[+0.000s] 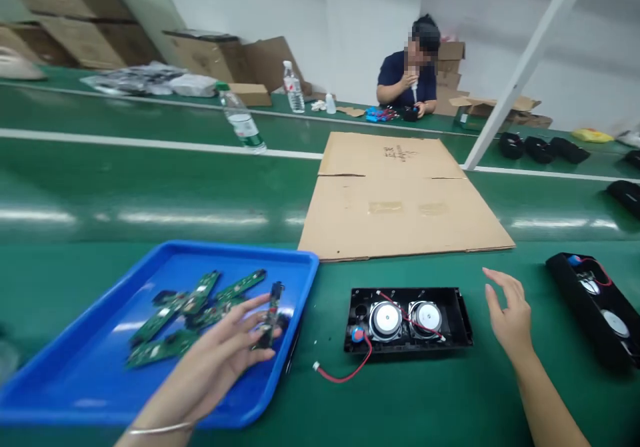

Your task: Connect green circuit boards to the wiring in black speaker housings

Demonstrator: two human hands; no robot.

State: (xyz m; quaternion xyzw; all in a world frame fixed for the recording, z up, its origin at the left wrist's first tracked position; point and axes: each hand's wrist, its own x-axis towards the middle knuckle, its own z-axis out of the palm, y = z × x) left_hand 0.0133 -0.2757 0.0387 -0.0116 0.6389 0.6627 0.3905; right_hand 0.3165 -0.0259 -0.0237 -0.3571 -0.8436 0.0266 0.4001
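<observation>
My left hand (225,343), with a bangle at the wrist, grips a green circuit board (273,313) over the right side of a blue tray (170,410). Several more circuit boards (167,317) lie in a loose heap in that tray. To the right, a black speaker housing (407,352) rests open side up, showing two round speakers and red wires. One red wire (345,379) with a white plug trails onto the table from it. Beside the housing's right end hovers my right hand (511,313), fingers apart and holding nothing.
A second black speaker housing (595,310) lies at the right edge. Flattened cardboard (405,227) spans the middle behind the work. Beyond stand two water bottles (245,127) and an upright post (530,60). A person (387,80) sits at the far bench, handling small parts.
</observation>
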